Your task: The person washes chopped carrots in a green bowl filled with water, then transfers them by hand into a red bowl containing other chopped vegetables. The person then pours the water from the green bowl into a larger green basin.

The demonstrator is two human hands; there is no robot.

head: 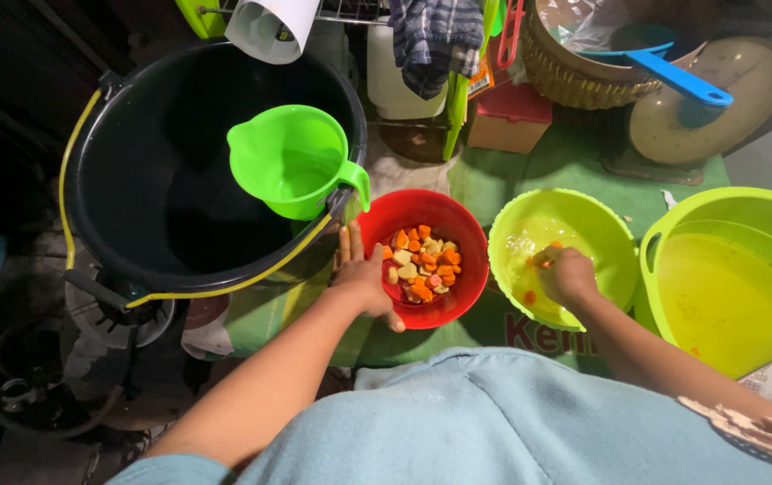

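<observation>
**Hands at two bowls**

Left hand [364,278] grips the rim of the red bowl [451,310] holding cut vegetable pieces [422,262]. Right hand [567,277] reaches into the lime bowl [601,229] of water, fingers curled, probably pinching an orange piece [545,259]. Black bucket [135,180] with green jug [292,162] sits left.

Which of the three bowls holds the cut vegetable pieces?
The red bowl, gripped by the left hand. The two lime-green ones hold mostly liquid.

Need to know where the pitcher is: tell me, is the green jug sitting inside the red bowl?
No, the green jug hangs on the black bucket's rim; the red bowl holds chopped vegetable pieces.
</observation>
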